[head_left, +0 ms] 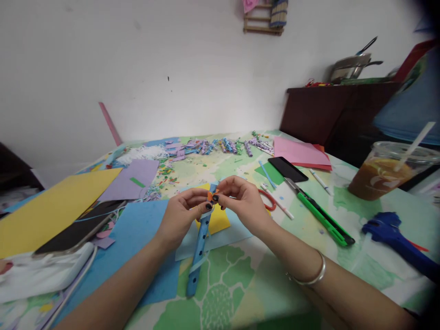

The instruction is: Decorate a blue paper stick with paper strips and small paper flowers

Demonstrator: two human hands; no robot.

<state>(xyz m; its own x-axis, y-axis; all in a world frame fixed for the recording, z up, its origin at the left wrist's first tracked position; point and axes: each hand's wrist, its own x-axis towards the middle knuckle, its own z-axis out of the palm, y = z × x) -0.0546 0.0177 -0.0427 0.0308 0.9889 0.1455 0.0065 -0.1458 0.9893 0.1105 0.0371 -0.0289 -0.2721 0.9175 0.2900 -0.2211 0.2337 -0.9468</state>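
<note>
My left hand [183, 214] is closed around the upper part of a blue paper tube [200, 250] with dark dots and a pale strip wound about it. The tube slants down toward me. At its upper end my right hand [243, 201] pinches a small orange paper piece [210, 195] against the tube, thumb and fingertips close to those of my left hand. Below the hands lie a yellow paper square [220, 222] and a light blue sheet [233, 239]. Red-handled scissors [268, 200] lie partly hidden behind my right hand.
Right of my hands lie a green box cutter [323, 217], a dark phone [288, 169], a blue glue gun [395, 238] and a cup of iced drink [381, 176]. Yellow sheets [58, 206] and blue sheets [151, 256] spread leftward. Several small paper rolls [227, 145] lie at the back.
</note>
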